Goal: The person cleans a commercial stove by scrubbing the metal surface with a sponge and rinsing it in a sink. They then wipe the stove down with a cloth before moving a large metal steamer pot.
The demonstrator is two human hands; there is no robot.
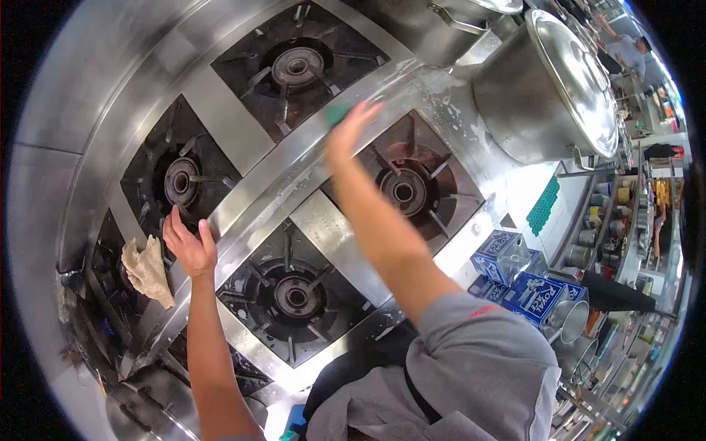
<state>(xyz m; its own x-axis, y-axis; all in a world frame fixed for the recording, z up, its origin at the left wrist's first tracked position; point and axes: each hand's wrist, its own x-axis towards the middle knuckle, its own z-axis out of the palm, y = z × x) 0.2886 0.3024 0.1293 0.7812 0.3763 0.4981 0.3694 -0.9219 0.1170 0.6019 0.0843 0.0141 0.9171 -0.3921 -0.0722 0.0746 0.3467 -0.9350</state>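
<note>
My right hand (351,134), slightly blurred, presses a green scouring pad (337,114) against the wet steel strip (312,147) between the back and front burners. Streaks of suds mark the metal around it. My left hand (191,244) lies on the same strip farther left, fingers stretched and thumb apart, with nothing in it. Just left of that hand, a crumpled beige cloth (148,270) sits at the edge of a burner. The front right burner (403,192) is under my right forearm, and the front middle burner (296,296) lies between my arms.
A large lidded steel pot (544,92) stands on the soapy right end of the stove, with another pot (412,29) behind it. Blue printed boxes (540,298) are stacked at the lower right. Pans (151,404) lie at the lower left. Another person (629,59) is far off.
</note>
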